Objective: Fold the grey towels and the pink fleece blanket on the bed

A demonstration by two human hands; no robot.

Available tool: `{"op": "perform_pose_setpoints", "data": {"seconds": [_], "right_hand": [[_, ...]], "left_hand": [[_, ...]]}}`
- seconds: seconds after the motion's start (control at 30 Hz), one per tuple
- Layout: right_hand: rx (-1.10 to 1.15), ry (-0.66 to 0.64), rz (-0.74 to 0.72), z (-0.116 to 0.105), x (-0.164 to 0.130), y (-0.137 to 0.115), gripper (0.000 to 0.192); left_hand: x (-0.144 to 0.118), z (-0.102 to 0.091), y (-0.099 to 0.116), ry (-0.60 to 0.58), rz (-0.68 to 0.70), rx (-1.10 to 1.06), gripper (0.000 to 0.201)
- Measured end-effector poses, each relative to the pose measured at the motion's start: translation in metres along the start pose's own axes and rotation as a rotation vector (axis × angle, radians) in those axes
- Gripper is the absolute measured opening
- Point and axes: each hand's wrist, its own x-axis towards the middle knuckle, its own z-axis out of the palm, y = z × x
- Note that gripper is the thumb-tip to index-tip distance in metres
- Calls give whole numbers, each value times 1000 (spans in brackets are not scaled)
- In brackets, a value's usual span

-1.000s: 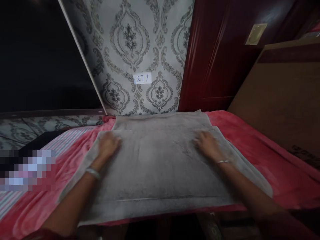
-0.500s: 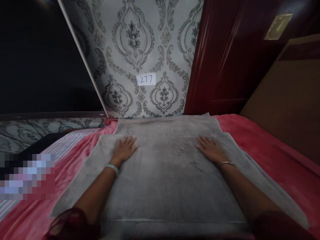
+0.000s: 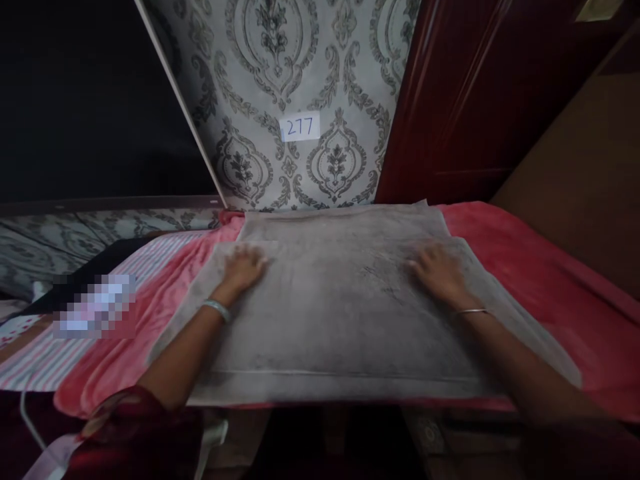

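Dim, softly blurred, edges perhaps slightly warped.

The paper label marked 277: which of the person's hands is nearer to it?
Left. The left hand lies below-left of the label; the right hand lies farther off, below-right.

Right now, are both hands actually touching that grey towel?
Touching. The head view shows the left hand and right hand lying palm-down, flat on the grey towel, with no gap.

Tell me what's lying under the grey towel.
Under the grey towel a red blanket shows along both sides. Both hands, left hand and right hand, lie flat on top. What lies beneath the towel's middle is covered.
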Motion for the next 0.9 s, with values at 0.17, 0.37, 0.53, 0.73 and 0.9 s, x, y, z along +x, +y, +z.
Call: {"op": "perform_pose_setpoints", "data": {"seconds": [0.17,0.37,0.53,0.73,0.9], "right_hand": [[80,-234,-408,17,-49,-118,60],[58,-293,-325,21,-88,-73,63],[7,-192,-39,17,-131,35,64],[-64,11,122,3,-180,54,72],[-11,61,-134,11,-212,27,65]], "left_hand": [[-50,33,76,-213,459,-67,61],[-103,23,21,-181,189,60,62],[-161,2,-67,-196,-128,121,62],[-191,-15,-67,-90,-289,153,60],[-201,-1,-11,-93,166,45,62]]}}
